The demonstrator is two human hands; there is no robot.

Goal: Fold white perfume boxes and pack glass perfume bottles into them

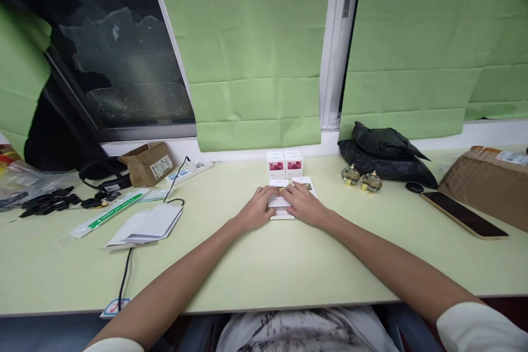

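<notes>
A small white cardboard box (pixel 281 213), partly covered by my fingers, lies on the table with its flap toward me. From the left, my left hand (pixel 256 210) grips it with bent fingers. My right hand (pixel 306 203) holds the other side, and the fingertips of both hands nearly meet over the middle. Something small and yellowish shows between the fingertips, too small to name. Beside and partly under my right hand is a white printed piece (pixel 308 181). Just behind stand white boxes with red pictures (pixel 284 166), set side by side.
Right: two round glass bottles (pixel 361 179) with gold parts, a black plastic bag (pixel 383 148), a mouse (pixel 414 187), a phone (pixel 464 214) and a brown parcel (pixel 487 187). Left: folded white sheets (pixel 150 224), a black cable (pixel 125 275), an open carton (pixel 148 164) and a power strip (pixel 192 171).
</notes>
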